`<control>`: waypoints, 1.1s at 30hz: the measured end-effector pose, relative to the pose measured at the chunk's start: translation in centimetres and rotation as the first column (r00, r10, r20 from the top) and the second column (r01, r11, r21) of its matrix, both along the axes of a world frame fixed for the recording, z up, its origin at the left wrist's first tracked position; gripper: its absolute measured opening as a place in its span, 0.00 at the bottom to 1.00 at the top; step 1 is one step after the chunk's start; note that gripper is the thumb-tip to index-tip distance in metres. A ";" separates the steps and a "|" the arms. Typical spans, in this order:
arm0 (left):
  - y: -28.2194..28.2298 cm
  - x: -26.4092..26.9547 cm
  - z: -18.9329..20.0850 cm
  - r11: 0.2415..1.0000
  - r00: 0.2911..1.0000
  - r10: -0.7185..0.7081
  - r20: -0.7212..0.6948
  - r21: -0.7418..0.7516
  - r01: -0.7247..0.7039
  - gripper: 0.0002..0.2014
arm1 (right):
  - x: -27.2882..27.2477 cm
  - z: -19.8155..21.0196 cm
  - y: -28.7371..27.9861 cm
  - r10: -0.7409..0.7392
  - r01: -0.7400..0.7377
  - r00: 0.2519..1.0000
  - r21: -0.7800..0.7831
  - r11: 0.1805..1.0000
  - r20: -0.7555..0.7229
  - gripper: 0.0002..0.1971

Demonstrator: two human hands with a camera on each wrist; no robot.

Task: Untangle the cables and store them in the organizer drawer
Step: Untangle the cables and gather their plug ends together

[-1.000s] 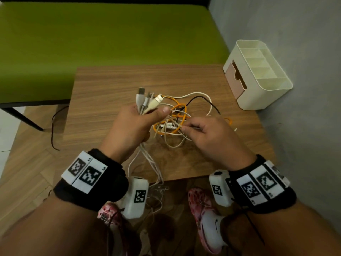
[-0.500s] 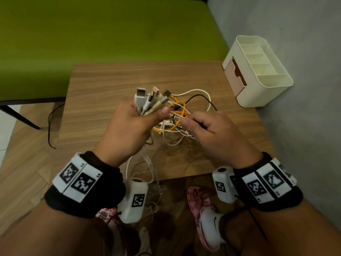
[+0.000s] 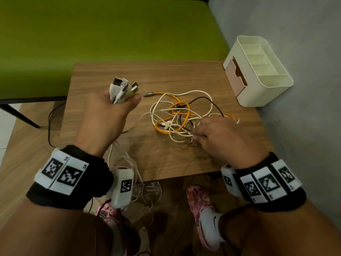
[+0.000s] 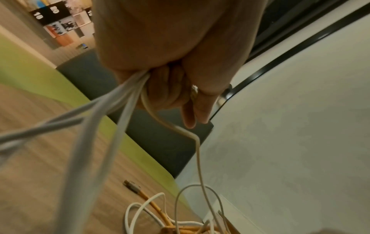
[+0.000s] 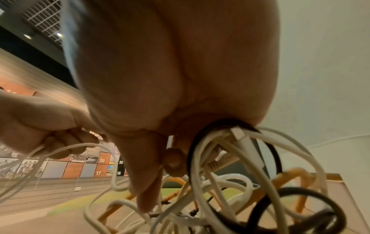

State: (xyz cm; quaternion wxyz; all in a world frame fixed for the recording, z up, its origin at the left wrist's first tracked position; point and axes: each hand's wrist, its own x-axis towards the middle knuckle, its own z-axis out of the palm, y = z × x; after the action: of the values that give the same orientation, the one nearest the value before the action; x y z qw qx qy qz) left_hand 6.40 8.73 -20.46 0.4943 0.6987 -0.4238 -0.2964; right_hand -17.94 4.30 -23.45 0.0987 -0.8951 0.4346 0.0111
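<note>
Left hand (image 3: 108, 111) fists a bundle of plug ends (image 3: 122, 89) above the table (image 3: 103, 74); right hand (image 3: 219, 135) curls into the cable tangle (image 3: 177, 117) mid-table. Best: pin the knot, draw white leads out slowly, avoid tightening loops. Organizer (image 3: 258, 74) sits far right, drawer (image 3: 235, 74) looks slightly open. Right fingertips hidden; which strand they grip is unclear.

bare table (image 3: 103, 74) left of cable tangle (image 3: 180, 115), organizer (image 3: 258, 71) far right
</note>
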 end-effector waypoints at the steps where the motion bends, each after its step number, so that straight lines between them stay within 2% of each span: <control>1: 0.2 -0.4 0.4 1.000 0.999 -0.014 0.038 -0.018 0.015 0.04 | 0.1 0.0 0.1 0.000 0.000 1.000 -0.008 1.000 -0.014 0.13; 4: 0.7 -2.3 0.9 0.986 0.983 -0.161 0.093 -0.036 0.165 0.03 | 0.5 0.1 0.2 0.000 0.005 0.996 -0.056 0.998 0.091 0.15; 8: 0.4 -2.9 -0.7 0.942 0.928 -0.335 0.162 0.026 0.335 0.07 | 1.1 0.2 0.4 0.054 -0.012 0.963 -0.157 0.988 0.264 0.16; 10: 0.3 -2.9 -1.2 0.918 0.905 -0.396 0.157 0.066 0.390 0.07 | 1.5 0.6 0.4 0.078 -0.021 0.931 -0.160 0.987 0.356 0.17; 15: 0.4 -3.2 -1.4 0.855 0.848 -0.519 0.113 0.069 0.514 0.09 | 2.0 1.4 0.3 0.157 -0.073 0.833 -0.175 0.982 0.531 0.13; 17: 0.3 -3.4 -1.3 0.849 0.844 -0.528 0.096 0.040 0.527 0.05 | 2.0 1.5 0.3 0.127 -0.054 0.801 -0.140 0.989 0.585 0.12; 19: 0.3 -3.4 -0.9 0.859 0.857 -0.510 0.076 0.006 0.511 0.04 | 1.8 1.4 0.4 0.090 -0.047 0.795 -0.088 0.995 0.600 0.11; 22: 0.1 -2.8 -0.3 0.914 0.902 -0.404 -0.150 -0.089 0.395 0.06 | 1.1 1.3 0.3 -0.042 0.014 0.856 0.058 0.998 0.516 0.17; 24: 0.0 -2.2 0.0 0.932 0.906 -0.362 -0.217 -0.111 0.346 0.08 | 0.8 1.0 -0.2 -0.105 0.061 0.897 0.113 0.992 0.430 0.24; 26: -0.2 -1.9 -0.3 0.939 0.923 -0.345 -0.172 -0.052 0.341 0.08 | 0.3 0.9 -0.6 -0.107 0.083 0.895 0.072 0.994 0.433 0.22; 28: -0.5 -1.5 -1.3 0.931 0.934 -0.357 -0.011 0.082 0.357 0.09 | -0.1 0.8 -1.0 -0.075 0.072 0.850 0.027 0.997 0.522 0.13; 30: -0.6 -1.6 -2.4 0.894 0.899 -0.422 0.116 0.220 0.391 0.13 | -0.3 0.8 -1.1 -0.056 0.054 0.808 0.021 0.998 0.586 0.10; 33: -0.4 -2.8 -2.8 0.862 0.870 -0.484 0.091 0.218 0.457 0.14 | 0.2 0.6 -0.7 -0.081 0.047 0.807 0.073 0.996 0.585 0.12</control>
State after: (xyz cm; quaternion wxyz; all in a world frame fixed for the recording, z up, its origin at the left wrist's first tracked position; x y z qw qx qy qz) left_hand 3.60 8.37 -23.25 0.3064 0.6371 -0.5858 -0.3963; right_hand -17.75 3.63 -22.89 0.2530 -0.8366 0.4124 -0.2571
